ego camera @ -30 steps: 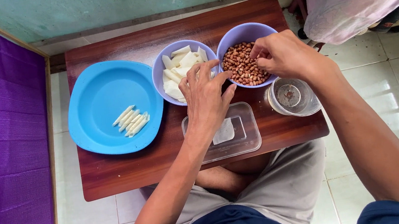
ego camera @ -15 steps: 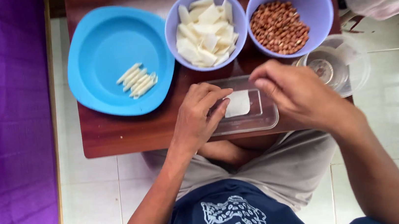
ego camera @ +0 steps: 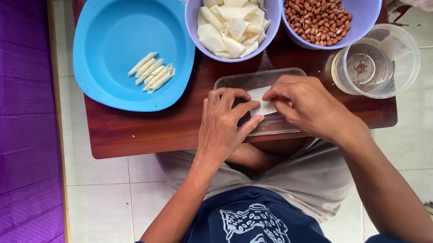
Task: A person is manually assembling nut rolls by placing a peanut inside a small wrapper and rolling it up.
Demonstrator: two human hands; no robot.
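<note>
Hands (ego camera: 258, 109) now pinch flat white wrapper (ego camera: 261, 102).

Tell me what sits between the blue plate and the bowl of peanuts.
In the head view, the purple bowl of white wrapper pieces sits between the blue plate and the bowl of peanuts, all on the wooden table.

Bare table (ego camera: 137, 132) lies left of the clear tray (ego camera: 234, 82); bowls (ego camera: 194, 11) and cup (ego camera: 382, 61) crowd behind.
</note>
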